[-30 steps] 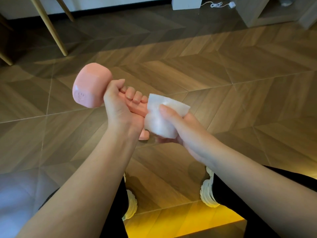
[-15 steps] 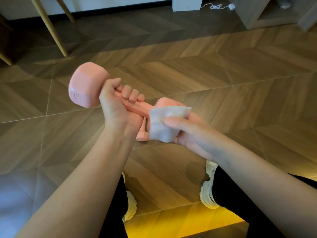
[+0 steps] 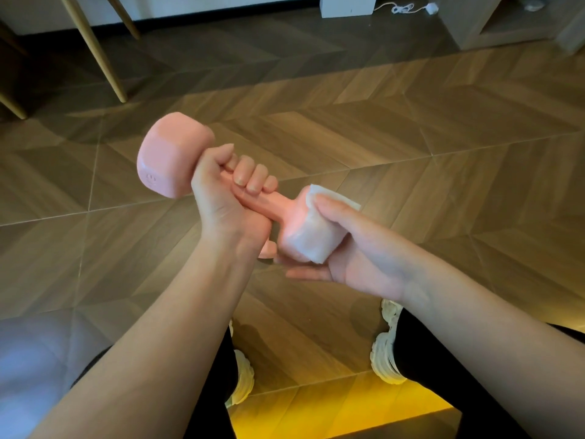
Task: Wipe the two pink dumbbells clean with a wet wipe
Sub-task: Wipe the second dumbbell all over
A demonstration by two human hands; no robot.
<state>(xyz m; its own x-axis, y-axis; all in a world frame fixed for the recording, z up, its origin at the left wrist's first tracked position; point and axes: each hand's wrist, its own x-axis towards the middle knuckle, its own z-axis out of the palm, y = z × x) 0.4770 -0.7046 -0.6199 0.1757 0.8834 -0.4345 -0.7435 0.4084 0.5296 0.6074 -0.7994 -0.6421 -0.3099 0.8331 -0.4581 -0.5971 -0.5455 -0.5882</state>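
One matte pink dumbbell (image 3: 278,202) with blocky, rounded heads is held in the air above the floor. It is tilted, with the far head up at left and the near head lower at right. A small embossed mark on the far head is unreadable.

The left hand (image 3: 226,201) is wrapped tight round the handle, fingertips curled toward the camera. The right hand (image 3: 357,251) cups the near head, its thumb pressing a folded white wet wipe (image 3: 318,237) onto it while the fingers run beneath. The wipe covers most of that head's near side.

A small pink piece (image 3: 268,250) shows under the left wrist; what it is cannot be told.

Below are cream chunky-soled shoes (image 3: 387,346) and black trouser legs (image 3: 443,375). Both forearms cover much of the lower view.

The floor (image 3: 443,160) is brown wood-look boards in a chevron pattern with thin pale seams. A yellow glow (image 3: 332,413) lies at the bottom edge. At the back are pale wooden furniture legs (image 3: 95,49), a white cable (image 3: 402,7) and a grey cabinet base (image 3: 506,26).
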